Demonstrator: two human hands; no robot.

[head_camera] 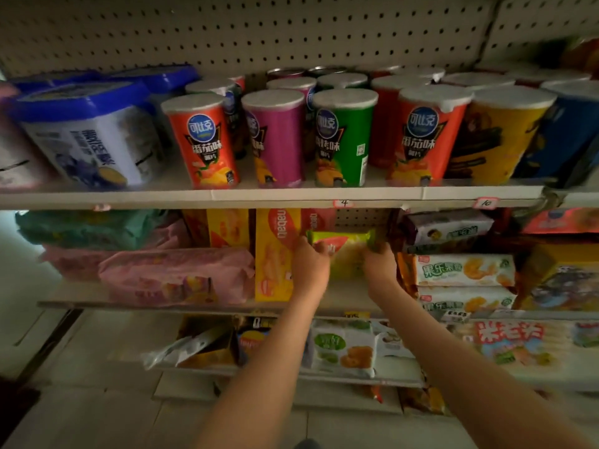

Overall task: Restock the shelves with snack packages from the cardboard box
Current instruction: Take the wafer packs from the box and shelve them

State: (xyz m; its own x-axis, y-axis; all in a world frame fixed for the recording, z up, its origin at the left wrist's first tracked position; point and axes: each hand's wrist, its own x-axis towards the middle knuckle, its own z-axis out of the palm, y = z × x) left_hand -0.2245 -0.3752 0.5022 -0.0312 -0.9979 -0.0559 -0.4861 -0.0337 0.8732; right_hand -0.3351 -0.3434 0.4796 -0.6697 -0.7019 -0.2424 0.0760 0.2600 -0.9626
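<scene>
- A green snack packet (340,251), a soft crinkled foil pillow with sealed crimped ends, sits upright in a gap on the middle shelf (201,306), in front of the pegboard back wall (291,34).
- The left hand (309,264) is closed on the packet's left end, thumb on the front; the right hand (379,265) is closed on its right end. Both bare forearms reach in from below.
- Just left of the packet stands a tall yellow cardboard box (275,254), flat-sided with a red oval label; a second yellow box (227,226) stands behind it to the left.
- Further left lie soft pink plastic bags (175,277) with a teal bag (87,228) on top of them.
- Just right of the packet, two long white packets (466,270) with orange fruit pictures are stacked flat, with a purple-edged packet (450,228) above them.
- On the top shelf (291,196), glossy round tubs with flat foil lids stand in rows. Front row, counted: two orange-red tubs (202,140), one purple (275,137), one green (343,137), one yellow (502,134), one blue (564,131).
- At the far left are white plastic tubs with blue lids (87,131), rounded-square in shape; three lids show.
- Two handwritten price tags (344,203) are stuck to the top shelf's metal edge.
- The bottom shelf (356,374) holds more crinkly bags, too blurred to count.
</scene>
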